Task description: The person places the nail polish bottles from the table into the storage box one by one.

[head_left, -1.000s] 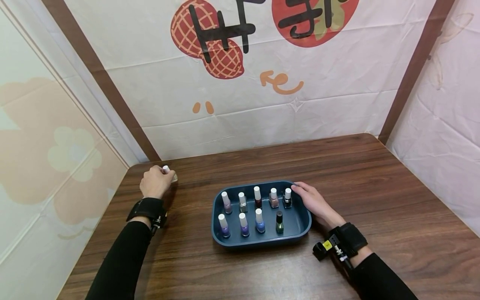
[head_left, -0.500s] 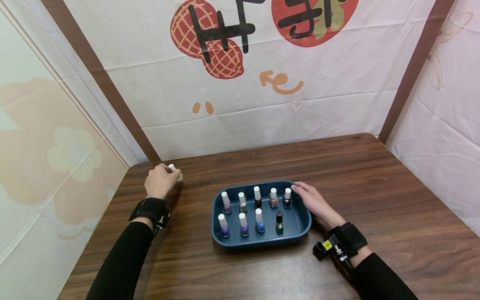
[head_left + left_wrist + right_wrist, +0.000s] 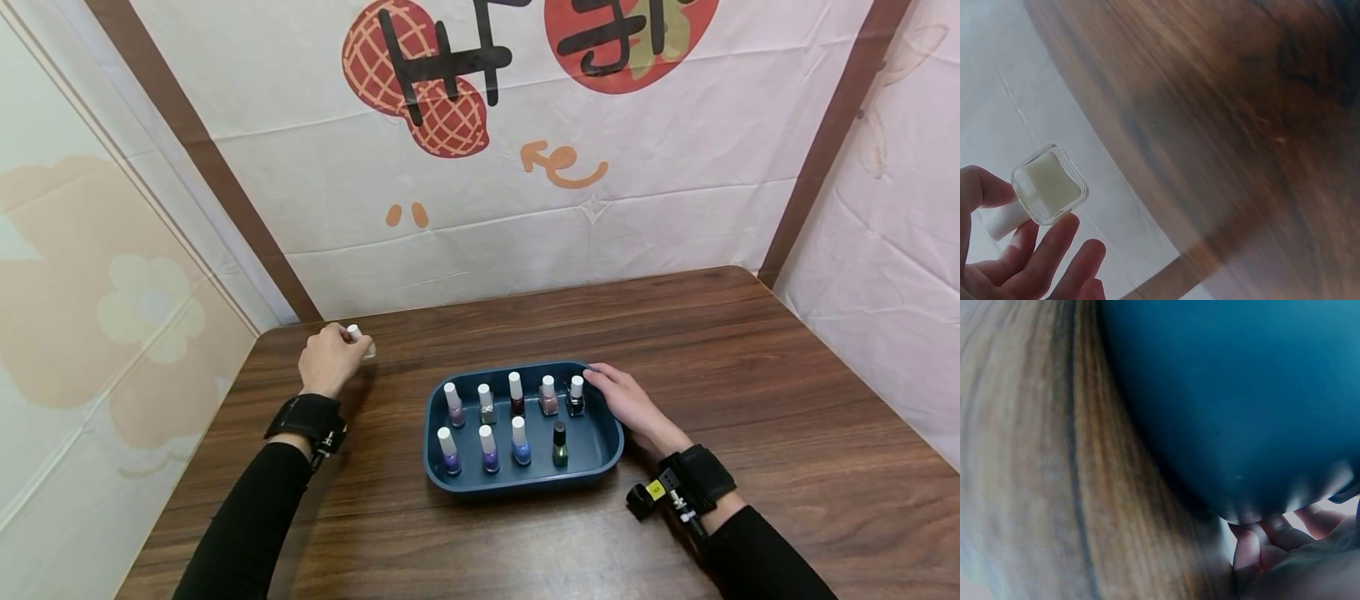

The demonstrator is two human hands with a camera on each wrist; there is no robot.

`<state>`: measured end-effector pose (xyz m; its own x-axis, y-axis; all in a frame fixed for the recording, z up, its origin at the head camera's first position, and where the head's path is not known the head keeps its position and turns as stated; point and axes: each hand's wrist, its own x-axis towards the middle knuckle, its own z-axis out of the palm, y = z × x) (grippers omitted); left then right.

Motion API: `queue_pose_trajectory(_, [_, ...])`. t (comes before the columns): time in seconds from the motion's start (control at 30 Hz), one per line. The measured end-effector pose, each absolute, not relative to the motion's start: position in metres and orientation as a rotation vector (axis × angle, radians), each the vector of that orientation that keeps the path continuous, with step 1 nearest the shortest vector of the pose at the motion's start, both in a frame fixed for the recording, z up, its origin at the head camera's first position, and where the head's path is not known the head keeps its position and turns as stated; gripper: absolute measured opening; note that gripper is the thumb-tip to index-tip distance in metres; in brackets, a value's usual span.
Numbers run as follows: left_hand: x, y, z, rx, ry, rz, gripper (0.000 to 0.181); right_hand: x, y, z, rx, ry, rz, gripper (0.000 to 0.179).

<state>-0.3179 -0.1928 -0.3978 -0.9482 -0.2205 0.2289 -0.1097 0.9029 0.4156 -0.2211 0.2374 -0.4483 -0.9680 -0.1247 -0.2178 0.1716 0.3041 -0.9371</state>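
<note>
My left hand pinches a nail polish bottle by its white cap, near the table's far left corner. The bottle is clear glass with pale, yellowish-white polish, and its base faces the left wrist camera. A dark blue tray sits mid-table, holding two rows of upright nail polish bottles. The back row includes a dark red bottle; the front row has purple ones, a blue one and a black-capped green one. My right hand grips the tray's right end, fingers against its outer wall.
The brown wooden table spreads out around the tray. White printed fabric stands behind its far edge, with fabric panels on both sides. Inside the tray, bare floor shows right of the green bottle.
My left hand has shifted a little to the right along the far edge, carrying the pale nail polish bottle. The right hand and the tray have stayed put.
</note>
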Motion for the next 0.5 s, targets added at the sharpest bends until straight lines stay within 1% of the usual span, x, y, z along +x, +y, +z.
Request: queue_pose_trajectory(0.5, [-0.3135,-0.1839,-0.395,0.198,-2.779,-0.591,0.029,-0.2201,0.2378,-0.4474,0.029,2.328,-1.715,0.05])
